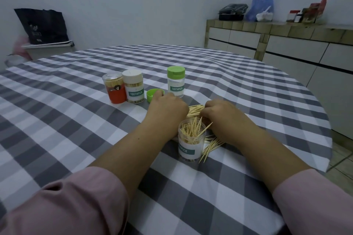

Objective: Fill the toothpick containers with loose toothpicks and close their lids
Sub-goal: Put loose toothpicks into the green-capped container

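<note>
At centre frame, both hands lay knuckles-up on the pile of loose wooden toothpicks [194,110] on the grey-and-white checked tablecloth [76,120]. The left hand [168,108] and right hand [222,113] had fingers curled under; whether they pinched toothpicks could not be told. Just below stood the open clear plastic toothpick container [191,142], half filled. A loose green lid [155,94] lay above the left hand.
</note>
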